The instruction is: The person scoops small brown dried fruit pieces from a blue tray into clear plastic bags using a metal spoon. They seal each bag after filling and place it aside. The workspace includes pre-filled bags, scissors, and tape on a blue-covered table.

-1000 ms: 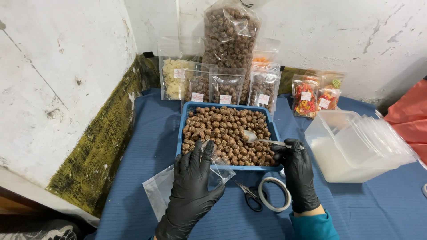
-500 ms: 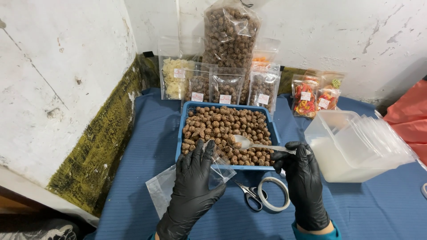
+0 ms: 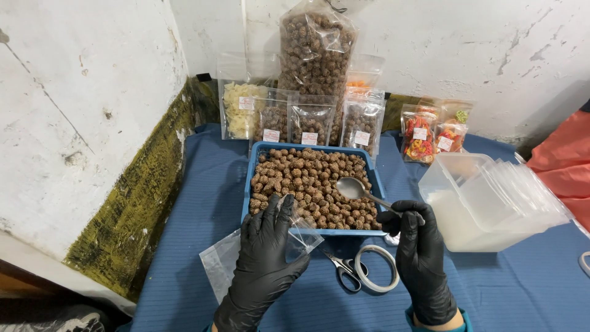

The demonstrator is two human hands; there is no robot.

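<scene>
Spoon (image 3: pixel 352 187) shifted left over blue tray (image 3: pixel 248 184) — right hand (image 3: pixel 420 255) grips it; left hand (image 3: pixel 265 255) pinches clear pouch (image 3: pixel 301 232).

Both hands wear black gloves: the left hand (image 3: pixel 265 258) is raised with curled fingers (thumb up), the right hand (image 3: pixel 421 255) closed in a pinch.

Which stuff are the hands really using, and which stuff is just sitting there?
In use:
left hand holding a small clear bag
right hand holding a spoon
blue tray of brown balls

Just lying about:
scissors
tape ring
filled packets by the wall
clear tub of empty bags
</scene>
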